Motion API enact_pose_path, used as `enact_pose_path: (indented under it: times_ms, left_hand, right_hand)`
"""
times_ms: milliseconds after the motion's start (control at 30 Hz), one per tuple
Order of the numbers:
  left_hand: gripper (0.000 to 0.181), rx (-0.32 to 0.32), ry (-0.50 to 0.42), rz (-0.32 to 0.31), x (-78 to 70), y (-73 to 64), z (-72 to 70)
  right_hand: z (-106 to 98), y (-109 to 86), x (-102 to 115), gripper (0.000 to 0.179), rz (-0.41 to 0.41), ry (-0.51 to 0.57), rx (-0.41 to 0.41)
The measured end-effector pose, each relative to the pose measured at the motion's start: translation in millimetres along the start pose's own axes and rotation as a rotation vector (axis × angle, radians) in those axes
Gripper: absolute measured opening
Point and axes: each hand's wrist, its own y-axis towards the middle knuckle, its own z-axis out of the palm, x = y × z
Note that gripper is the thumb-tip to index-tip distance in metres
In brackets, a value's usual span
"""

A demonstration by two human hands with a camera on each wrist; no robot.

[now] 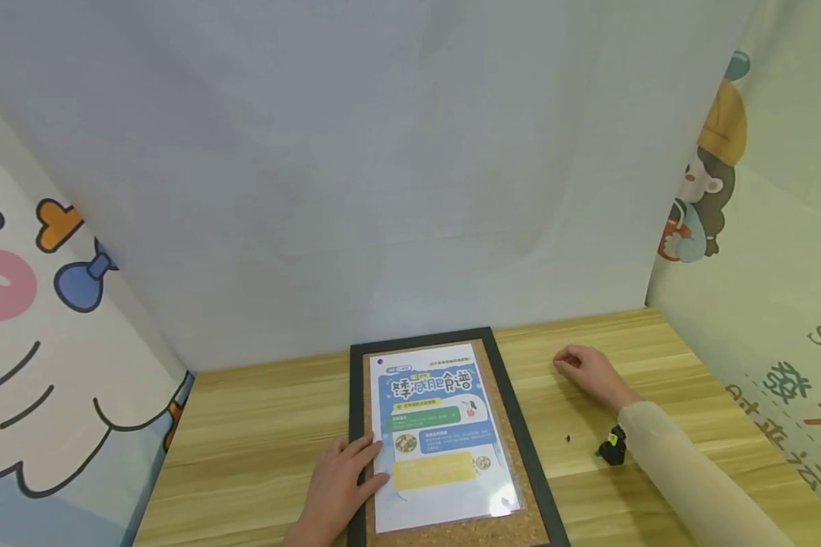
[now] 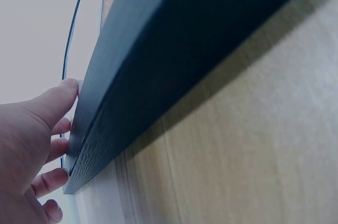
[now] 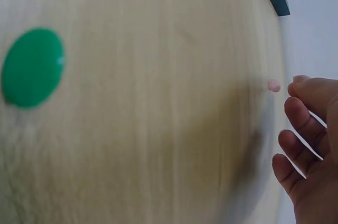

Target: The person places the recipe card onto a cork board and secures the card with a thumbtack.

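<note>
My left hand (image 1: 340,479) rests on the left edge of a black-framed corkboard (image 1: 516,410), its fingertips reaching onto a printed sheet (image 1: 451,505). In the left wrist view, its extended fingers (image 2: 50,182) lie along the board's dark side. A purple pin (image 1: 379,362) sits at the sheet's upper left corner. Right of the board, above the table, my right hand (image 1: 591,372) has thumb and forefinger brought together. Just past those fingertips is a tiny pink round thing (image 3: 273,85), seemingly a pin head pinched there; its shaft cannot be seen.
One small dark pin (image 1: 568,438) lies on the wooden table (image 1: 246,441) right of the board. A green disc (image 3: 34,68) is near the right wrist, beside a black wrist device (image 1: 613,448). Grey cloth (image 1: 383,190) hangs behind, with printed curtains at both sides.
</note>
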Motion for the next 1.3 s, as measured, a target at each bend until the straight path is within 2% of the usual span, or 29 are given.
enact_pose_path:
  times_ms: [567, 1300]
  left_hand:
    - [0.051, -0.017, 0.023, 0.003, -1.2, -0.9, 1.2]
    - [0.05, -0.035, 0.029, 0.001, -0.4, -1.4, 3.9]
  right_hand:
    - [-0.1, -2.0, -3.4, 0.013, 0.017, -0.028, 0.042]
    - [5.2, 1.1, -6.7, 0.012, 0.015, -0.053, 0.048]
